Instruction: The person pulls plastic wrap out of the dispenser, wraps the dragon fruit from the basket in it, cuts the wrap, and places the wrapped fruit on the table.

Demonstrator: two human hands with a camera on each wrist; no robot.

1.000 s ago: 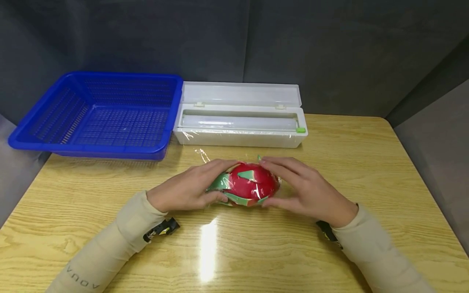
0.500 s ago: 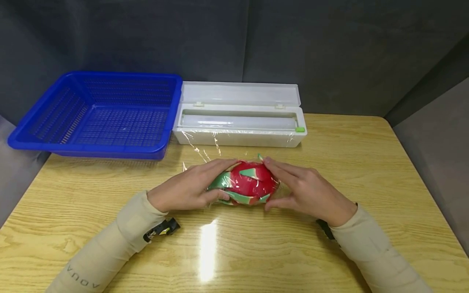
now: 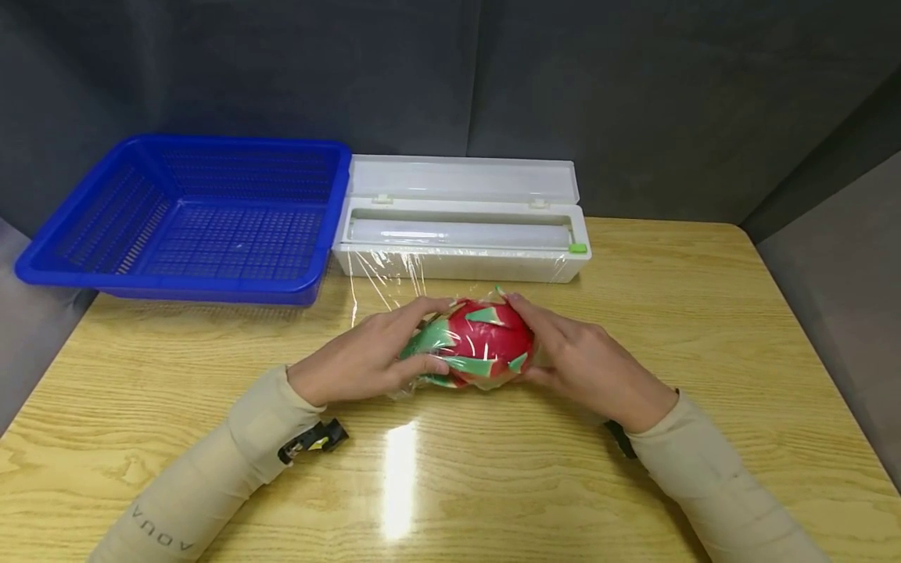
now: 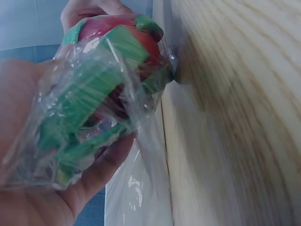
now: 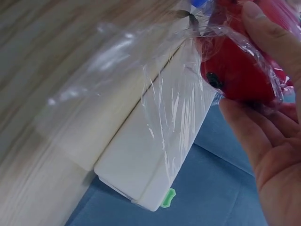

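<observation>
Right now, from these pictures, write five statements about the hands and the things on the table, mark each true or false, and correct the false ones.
1. The left hand and the right hand both hold the dragon fruit. True.
2. In the head view, the blue basket stands left of the white box. True.
3. The white box is closed. False: its lid is open.
4. The dragon fruit is bare. False: clear film covers it.
5. The dragon fruit lies inside the blue basket. False: it is between the hands.

Red, green-scaled dragon fruit (image 3: pixel 501 342) sideways in clear film (image 5: pixel 112 59)
</observation>
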